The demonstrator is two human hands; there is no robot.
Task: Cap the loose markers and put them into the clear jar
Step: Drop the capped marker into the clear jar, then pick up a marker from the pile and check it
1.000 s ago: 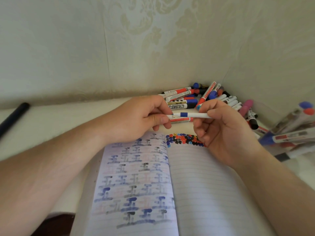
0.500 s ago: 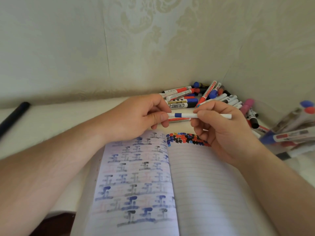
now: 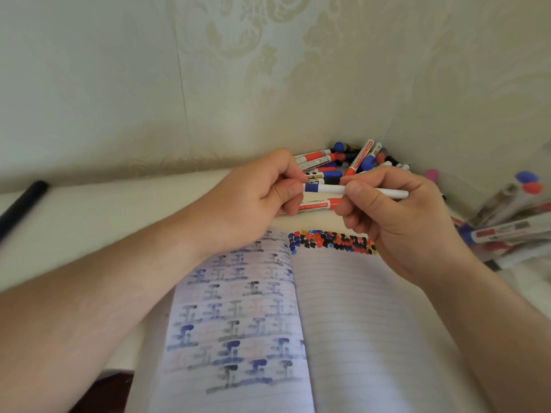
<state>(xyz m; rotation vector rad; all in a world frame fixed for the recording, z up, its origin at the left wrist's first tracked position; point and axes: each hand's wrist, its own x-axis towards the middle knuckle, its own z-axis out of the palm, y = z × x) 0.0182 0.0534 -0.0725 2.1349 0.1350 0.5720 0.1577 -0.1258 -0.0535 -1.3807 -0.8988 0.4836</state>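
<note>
fingers (image 3: pixel 286 190) of the left hand (image 3: pixel 253 201) curl shut round the left end of a white marker (image 3: pixel 331 189), thumb pressed near its blue band; whether a cap sits under those fingers, can't tell. right hand (image 3: pixel 396 222) pinches the same marker w/ thumb and index on the mid barrel, other fingers folded in below. so both hands grip one marker, held in the air above the far edge of an open notebook (image 3: pixel 357 323).

head view, hand pose: both forearms come in from the bottom corners and meet at centre, wrists a bit raised, left knuckles up, right palm turned toward the camera side.

marker axis: long axis runs approx left-right across the frame, near level, right end dipping slightly. its plain white tail sticks out past the right hand, pointing right; blue-band end points left into the left hand.

just under the held marker a red-labelled marker (image 3: pixel 319 205) lies on the table (image 3: pixel 89 222), also roughly left-right. behind the hands, a pile of markers (image 3: pixel 351 162) w/ red, blue and black parts sits in the corner against the wall (image 3: pixel 268 70). at the right edge a clear jar (image 3: pixel 512 228) appears tipped, w/ markers inside, blurred. dark pen-like stick (image 3: pixel 21 204) at far left on the table. notebook left page has blue and black ink marks; row of coloured dots tops the right page.
</note>
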